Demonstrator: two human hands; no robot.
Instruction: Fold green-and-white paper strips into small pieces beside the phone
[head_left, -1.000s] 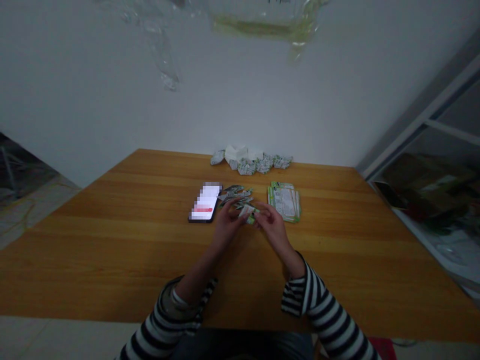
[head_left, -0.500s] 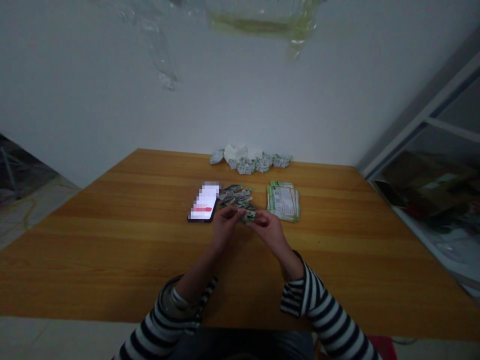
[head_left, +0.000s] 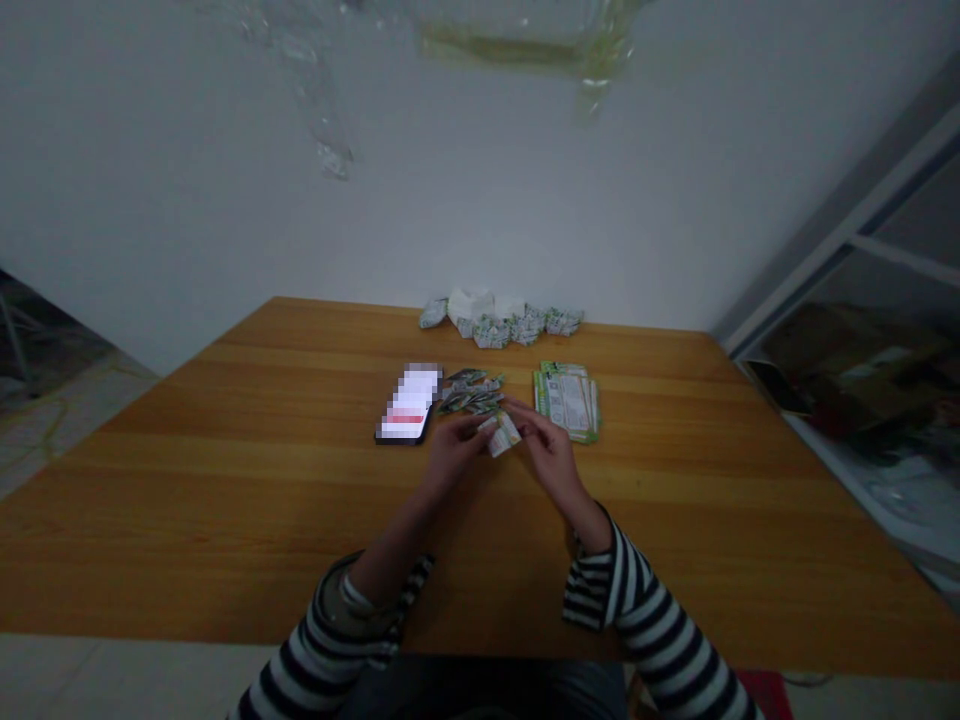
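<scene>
Between my hands is a small piece of folded printed paper (head_left: 503, 436), white with green and yellow marks, slightly tilted. My left hand (head_left: 452, 452) pinches its left side between thumb and fingers. On the opposite side, my right hand (head_left: 551, 455) has its fingers at the paper's upper right edge, the index finger stretched behind it and the thumb close in front. Just beyond lies a loose heap of folded green-and-white paper pieces (head_left: 472, 392), its near end partly hidden. A stack of flat green-and-white printed sheets (head_left: 568, 398) lies beyond my right hand.
Left of the heap, a phone (head_left: 409, 404) with a lit, blurred screen lies on the wooden table (head_left: 300, 450). Crumpled printed papers and white tissue (head_left: 495, 325) line the table's back edge by the wall (head_left: 487, 200). A glass-fronted cabinet (head_left: 862, 350) stands at right.
The paper in my hands has turned from a small, mostly green face to a larger white printed one. My right hand's fingers have spread and shifted slightly right.
</scene>
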